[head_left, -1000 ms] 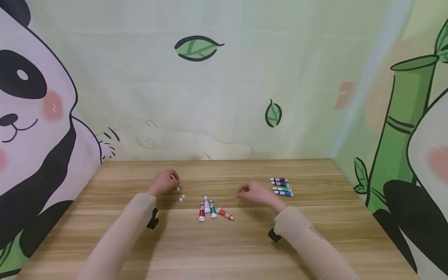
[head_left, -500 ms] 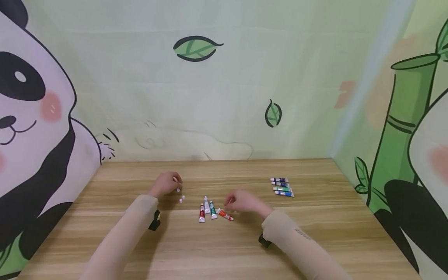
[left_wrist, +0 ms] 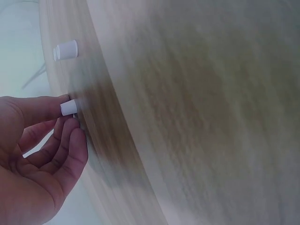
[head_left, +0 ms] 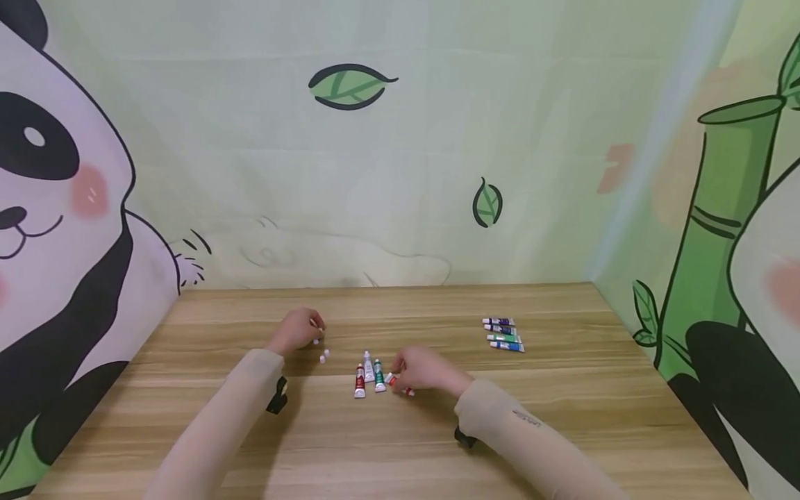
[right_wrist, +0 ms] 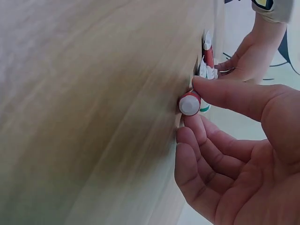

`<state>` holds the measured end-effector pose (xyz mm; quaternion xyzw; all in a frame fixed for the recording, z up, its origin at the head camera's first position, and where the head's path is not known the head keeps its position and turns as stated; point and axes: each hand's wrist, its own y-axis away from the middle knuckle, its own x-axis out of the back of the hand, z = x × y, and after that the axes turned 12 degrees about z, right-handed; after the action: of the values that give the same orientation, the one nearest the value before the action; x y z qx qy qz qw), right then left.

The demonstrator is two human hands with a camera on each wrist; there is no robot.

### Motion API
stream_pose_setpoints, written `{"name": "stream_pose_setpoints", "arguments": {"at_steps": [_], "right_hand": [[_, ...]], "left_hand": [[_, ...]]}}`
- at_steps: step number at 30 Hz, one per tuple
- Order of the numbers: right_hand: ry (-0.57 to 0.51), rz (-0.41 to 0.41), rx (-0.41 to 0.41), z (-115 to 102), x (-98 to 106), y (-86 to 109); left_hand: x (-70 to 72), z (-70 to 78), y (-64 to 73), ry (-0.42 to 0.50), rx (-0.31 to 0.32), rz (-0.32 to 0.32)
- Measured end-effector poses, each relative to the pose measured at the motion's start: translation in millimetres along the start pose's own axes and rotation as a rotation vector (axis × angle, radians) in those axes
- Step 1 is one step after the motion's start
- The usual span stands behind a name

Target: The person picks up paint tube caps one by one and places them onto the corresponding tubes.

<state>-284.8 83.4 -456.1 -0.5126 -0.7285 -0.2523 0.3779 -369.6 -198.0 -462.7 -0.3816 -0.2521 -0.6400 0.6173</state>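
Observation:
At the left of the table, my left hand [head_left: 298, 330] has thumb and fingertips together beside small white caps. In the left wrist view one cap [left_wrist: 68, 107] overlaps the thumb tip, and a white sliver shows between thumb and finger. Two more caps [left_wrist: 67, 49] stand farther off. My right hand [head_left: 421, 368] pinches an orange-red paint tube [head_left: 391, 379] lying on the table. Its round white end [right_wrist: 190, 105] faces the right wrist camera, between thumb and fingers; the fingers hide its middle in the head view.
Left of the held tube lie a dark red tube [head_left: 359, 382], a white tube [head_left: 368, 368] and a green tube [head_left: 378, 376]. Several blue, green and dark tubes [head_left: 505, 339] form a row at the back right. A printed backdrop [head_left: 400, 173] stands behind the wooden table [head_left: 350, 451].
My right hand has moved left and toward me, from beside the row of tubes onto the orange-red tube. My left hand has shifted slightly, its fingertips now closer to the caps.

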Motion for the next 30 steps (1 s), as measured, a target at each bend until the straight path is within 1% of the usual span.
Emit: {"name": "stream_pose_setpoints", "arguments": {"at_steps": [2, 6, 11, 16, 20, 22, 26, 30], "right_hand": [[0.014, 0.000, -0.007, -1, 1, -0.3], [0.034, -0.002, -0.003, -2, 2, -0.6], [0.019, -0.016, -0.022, -1, 3, -2.0], [0.016, -0.014, -0.034, 1, 3, -4.1], [-0.020, -0.025, -0.037, 4, 4, -4.8], [-0.054, -0.026, -0.049, 5, 6, -5.2], [-0.114, 0.001, -0.076, 6, 12, -6.1], [-0.113, 0.044, -0.063, 5, 22, -6.7]], "left_hand": [[0.7, 0.6, 0.6, 0.001, -0.010, 0.006], [1.6, 0.9, 1.4, 0.009, -0.006, 0.009], [2.3, 1.3, 1.4, 0.019, -0.005, 0.010], [2.3, 0.0, -0.3, 0.008, -0.004, 0.014], [2.8, -1.0, -0.9, -0.008, -0.022, 0.014], [3.9, -1.0, -0.8, -0.013, -0.027, 0.013], [11.2, 1.2, 0.1, -0.003, -0.041, 0.010], [23.4, 2.2, -0.4, -0.032, -0.073, 0.033]]}}
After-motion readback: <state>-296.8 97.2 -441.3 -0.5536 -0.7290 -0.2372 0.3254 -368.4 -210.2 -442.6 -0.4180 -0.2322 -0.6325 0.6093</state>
